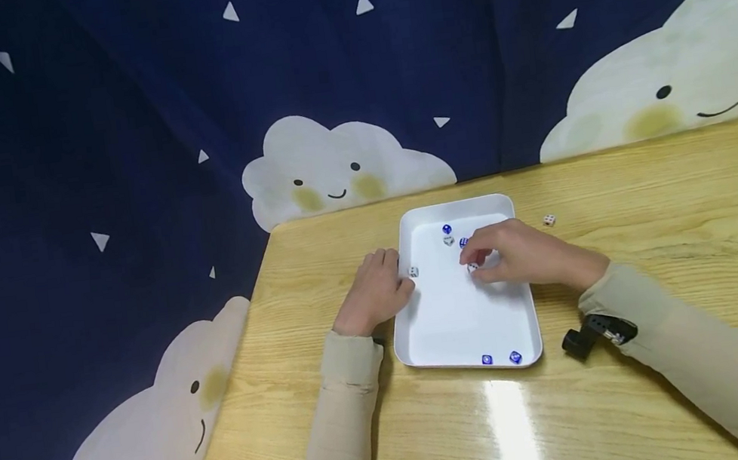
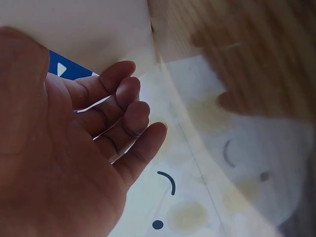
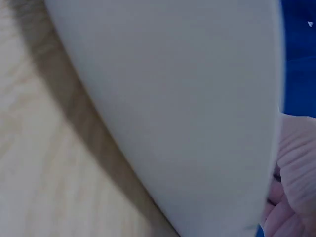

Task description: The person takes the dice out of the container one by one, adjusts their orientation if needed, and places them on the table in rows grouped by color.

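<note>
A white tray (image 1: 456,320) lies on a wooden table (image 1: 649,228) and holds several small dice, some blue and some white. My right hand (image 1: 525,254) reaches into the tray, and its curled thumb and fingertips pinch a white die (image 1: 473,267). Just beyond the fingertips sit two blue dice (image 1: 447,229) and one white die (image 1: 448,241). My left hand (image 1: 376,290) rests on the table against the tray's left rim. Its fingers (image 2: 123,116) are loosely curled and hold nothing. Another white die (image 1: 412,272) lies inside the tray close to that hand. The right wrist view is mostly filled by the tray's wall (image 3: 173,98).
Two blue dice (image 1: 501,358) sit at the tray's near edge. A lone white die (image 1: 549,220) lies on the table to the right of the tray. A dark blue curtain with cloud faces (image 1: 334,165) hangs behind the table, whose left edge is near my left arm.
</note>
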`<state>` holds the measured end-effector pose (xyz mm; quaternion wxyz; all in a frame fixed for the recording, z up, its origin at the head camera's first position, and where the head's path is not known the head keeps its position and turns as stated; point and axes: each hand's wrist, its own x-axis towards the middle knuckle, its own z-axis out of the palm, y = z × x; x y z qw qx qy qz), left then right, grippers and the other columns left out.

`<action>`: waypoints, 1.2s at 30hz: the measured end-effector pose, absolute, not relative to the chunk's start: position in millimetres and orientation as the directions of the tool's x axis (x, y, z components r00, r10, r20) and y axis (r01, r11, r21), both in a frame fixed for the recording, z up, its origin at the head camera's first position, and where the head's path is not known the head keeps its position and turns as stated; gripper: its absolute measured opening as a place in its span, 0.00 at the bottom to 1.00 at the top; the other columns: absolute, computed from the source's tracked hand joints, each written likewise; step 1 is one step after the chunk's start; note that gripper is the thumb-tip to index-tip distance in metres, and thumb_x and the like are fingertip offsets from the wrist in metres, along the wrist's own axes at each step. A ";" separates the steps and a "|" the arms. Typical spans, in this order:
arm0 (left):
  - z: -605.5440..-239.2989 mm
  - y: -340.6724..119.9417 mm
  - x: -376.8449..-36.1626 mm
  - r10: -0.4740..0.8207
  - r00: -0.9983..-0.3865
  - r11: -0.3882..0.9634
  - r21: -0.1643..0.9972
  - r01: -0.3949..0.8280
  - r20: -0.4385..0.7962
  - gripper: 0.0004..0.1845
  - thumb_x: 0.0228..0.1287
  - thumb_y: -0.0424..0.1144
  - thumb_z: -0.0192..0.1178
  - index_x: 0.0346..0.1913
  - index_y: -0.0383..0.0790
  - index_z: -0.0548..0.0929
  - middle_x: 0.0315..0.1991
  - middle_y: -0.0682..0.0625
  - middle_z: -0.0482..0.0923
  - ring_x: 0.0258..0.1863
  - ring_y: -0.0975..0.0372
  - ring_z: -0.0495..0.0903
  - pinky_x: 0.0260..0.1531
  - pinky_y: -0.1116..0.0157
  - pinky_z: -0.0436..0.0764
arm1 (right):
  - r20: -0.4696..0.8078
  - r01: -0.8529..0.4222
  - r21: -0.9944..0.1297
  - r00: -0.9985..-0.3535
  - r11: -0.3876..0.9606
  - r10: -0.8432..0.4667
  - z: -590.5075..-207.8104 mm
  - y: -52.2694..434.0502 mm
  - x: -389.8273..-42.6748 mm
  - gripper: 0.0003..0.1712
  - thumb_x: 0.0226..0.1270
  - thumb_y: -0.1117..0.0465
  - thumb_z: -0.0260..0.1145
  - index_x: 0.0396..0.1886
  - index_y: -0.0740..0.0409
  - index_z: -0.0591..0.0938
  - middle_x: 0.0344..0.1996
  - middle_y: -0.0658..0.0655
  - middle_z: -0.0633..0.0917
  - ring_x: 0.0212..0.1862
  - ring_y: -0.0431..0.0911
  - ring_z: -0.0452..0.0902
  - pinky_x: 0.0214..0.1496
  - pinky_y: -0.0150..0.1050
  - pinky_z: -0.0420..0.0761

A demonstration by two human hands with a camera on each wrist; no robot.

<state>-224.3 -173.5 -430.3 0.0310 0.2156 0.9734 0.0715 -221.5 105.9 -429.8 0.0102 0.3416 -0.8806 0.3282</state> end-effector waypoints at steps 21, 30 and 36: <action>-429.7 -173.4 -220.3 0.405 -0.914 0.902 0.174 0.395 -0.028 0.14 0.66 0.41 0.49 0.46 0.33 0.74 0.39 0.43 0.72 0.40 0.52 0.66 0.46 0.60 0.70 | 0.351 -0.560 -0.555 -0.828 0.615 -0.437 -414.2 148.7 -226.3 0.10 0.59 0.62 0.77 0.42 0.50 0.90 0.36 0.45 0.91 0.39 0.43 0.86 0.45 0.41 0.84; -430.7 -172.2 -221.1 0.399 -0.916 0.906 0.172 0.387 -0.037 0.15 0.67 0.41 0.49 0.48 0.33 0.74 0.41 0.43 0.72 0.41 0.52 0.67 0.46 0.60 0.70 | 0.312 -0.482 -0.580 -0.876 0.657 -0.368 -411.1 159.4 -228.3 0.13 0.60 0.60 0.77 0.45 0.52 0.90 0.39 0.48 0.91 0.43 0.46 0.86 0.49 0.47 0.84; -430.2 -172.0 -221.3 0.402 -0.915 0.904 0.174 0.391 -0.031 0.15 0.67 0.41 0.49 0.48 0.32 0.74 0.41 0.43 0.73 0.42 0.51 0.68 0.47 0.58 0.71 | 0.310 -0.453 -0.592 -0.891 0.667 -0.331 -410.5 166.0 -228.9 0.14 0.59 0.61 0.78 0.46 0.52 0.90 0.39 0.49 0.91 0.42 0.44 0.84 0.47 0.44 0.84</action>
